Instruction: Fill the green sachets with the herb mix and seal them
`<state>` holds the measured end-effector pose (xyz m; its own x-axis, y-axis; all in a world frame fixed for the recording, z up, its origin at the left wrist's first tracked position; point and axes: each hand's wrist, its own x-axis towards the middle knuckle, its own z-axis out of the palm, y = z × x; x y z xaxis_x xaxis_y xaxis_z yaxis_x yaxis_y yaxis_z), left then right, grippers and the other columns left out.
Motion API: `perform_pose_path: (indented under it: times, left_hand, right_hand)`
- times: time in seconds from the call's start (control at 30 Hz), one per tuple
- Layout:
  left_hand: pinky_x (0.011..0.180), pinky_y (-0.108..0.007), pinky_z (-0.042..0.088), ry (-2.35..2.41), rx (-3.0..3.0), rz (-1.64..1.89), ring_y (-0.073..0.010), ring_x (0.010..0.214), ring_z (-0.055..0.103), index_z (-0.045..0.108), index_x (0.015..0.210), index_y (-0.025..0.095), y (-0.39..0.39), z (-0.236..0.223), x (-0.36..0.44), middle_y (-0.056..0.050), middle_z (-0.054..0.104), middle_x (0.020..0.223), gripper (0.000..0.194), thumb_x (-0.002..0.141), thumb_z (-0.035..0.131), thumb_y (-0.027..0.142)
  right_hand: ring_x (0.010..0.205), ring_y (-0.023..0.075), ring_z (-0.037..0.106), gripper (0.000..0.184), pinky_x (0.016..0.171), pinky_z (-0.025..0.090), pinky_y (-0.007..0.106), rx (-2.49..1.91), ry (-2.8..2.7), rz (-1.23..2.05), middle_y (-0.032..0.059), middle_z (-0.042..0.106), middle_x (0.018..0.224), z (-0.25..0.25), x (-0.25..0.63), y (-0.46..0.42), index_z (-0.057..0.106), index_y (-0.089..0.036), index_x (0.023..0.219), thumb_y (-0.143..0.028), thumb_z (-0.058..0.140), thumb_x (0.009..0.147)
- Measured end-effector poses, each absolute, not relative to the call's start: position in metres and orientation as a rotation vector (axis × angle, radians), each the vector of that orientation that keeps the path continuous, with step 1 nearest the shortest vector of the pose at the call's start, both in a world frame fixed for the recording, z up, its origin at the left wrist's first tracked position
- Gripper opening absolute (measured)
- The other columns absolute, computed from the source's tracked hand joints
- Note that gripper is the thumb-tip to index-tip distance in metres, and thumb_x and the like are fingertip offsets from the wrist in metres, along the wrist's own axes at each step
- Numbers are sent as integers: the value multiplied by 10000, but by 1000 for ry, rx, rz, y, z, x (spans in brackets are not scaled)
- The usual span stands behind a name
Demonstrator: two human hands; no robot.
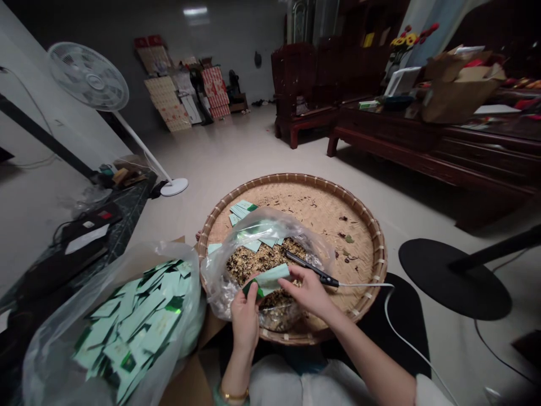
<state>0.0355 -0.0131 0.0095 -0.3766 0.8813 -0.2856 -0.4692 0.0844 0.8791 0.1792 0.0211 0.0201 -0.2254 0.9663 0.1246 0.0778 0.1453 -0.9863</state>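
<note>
Both forearms reach forward and inward, wrists bent, bringing the left hand and right hand together above the tray. The left fingers pinch one green packet near its lower end; the right fingers grasp its upper end. Below it are one round woven tray, one clear bag of dry mix and one corded black tool. Left stands a second bag, its overlapping packets uncountable.
</note>
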Motion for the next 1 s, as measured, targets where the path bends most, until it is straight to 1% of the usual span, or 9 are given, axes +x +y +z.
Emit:
perform_pose_path:
  times: [0.17, 0.33, 0.4, 0.47, 0.57, 0.67, 0.8, 0.9, 1.0]
  left_hand:
    - [766, -299, 535, 1222, 602, 1403, -226, 949, 658, 696, 971, 156, -14, 6, 34, -105, 712, 1028, 456, 627, 745, 452]
    - [898, -397, 495, 1397, 885, 1417, -256, 1063, 615, 642, 1117, 163, -13, 5, 15, -132, 675, 1134, 456, 807, 555, 485]
    - [996, -444, 416, 1603, 1286, 1474, -266, 1171, 538, 590, 1201, 190, -16, 8, 9, -127, 605, 1258, 435, 833, 548, 417]
    - [1047, -498, 340, 1662, 1880, 1280, -294, 1240, 454, 556, 1249, 217, -21, 11, 6, -115, 534, 1347, 477, 789, 627, 320]
    - [1015, -510, 365, 1537, 2395, 889, -292, 1212, 447, 470, 1329, 230, -26, 12, 7, -104, 518, 1362, 544, 801, 575, 154]
    - [982, -469, 416, 1492, 2457, 851, -261, 1159, 473, 428, 1348, 201, -25, 10, 8, -104, 571, 1289, 575, 797, 509, 60]
    - [931, -455, 458, 1507, 2335, 930, -257, 1091, 516, 487, 1277, 203, -20, 8, 3, -100, 614, 1197, 538, 759, 546, 73]
    - [906, -464, 469, 1586, 2203, 999, -263, 1049, 553, 541, 1203, 216, -17, 11, -3, -93, 635, 1138, 494, 724, 579, 100]
    - [907, -458, 468, 1681, 2071, 1080, -266, 1031, 575, 573, 1147, 212, -14, 13, -9, -89, 649, 1096, 445, 709, 609, 140]
  right_hand:
    - [715, 171, 593, 413, 726, 475, 303, -929, -1359, 1693, 14, 657, 723, 19, 179, 25, 672, -142, 832, -536, 656, 709]
    - [583, 129, 486, 533, 594, 418, 255, -1032, -1493, 1702, -11, 561, 601, 8, 184, 24, 612, -142, 657, -648, 498, 783]
    - [606, 138, 486, 535, 600, 416, 257, -1080, -1532, 1628, -3, 568, 626, 4, 183, 22, 609, -148, 678, -638, 447, 821]
    - [670, 157, 517, 503, 645, 434, 271, -1068, -1563, 1568, 10, 602, 690, -1, 180, 19, 630, -156, 747, -596, 412, 860]
    - [759, 175, 549, 418, 713, 456, 290, -1039, -1602, 1543, 17, 638, 777, -5, 172, 13, 649, -168, 824, -523, 434, 875]
    - [773, 179, 568, 367, 738, 469, 303, -1030, -1580, 1580, 18, 656, 802, -2, 167, 8, 658, -158, 833, -499, 521, 828]
    - [810, 200, 618, 371, 799, 483, 341, -923, -1465, 1641, 36, 692, 835, 10, 176, 9, 682, -153, 834, -507, 574, 796]
    - [844, 221, 651, 426, 810, 503, 365, -1009, -1324, 1563, 75, 707, 853, 12, 191, 16, 683, -145, 844, -517, 474, 860]
    - [820, 228, 663, 362, 780, 515, 372, -1192, -1531, 1401, 90, 710, 854, 4, 202, 24, 673, -149, 867, -402, 416, 902]
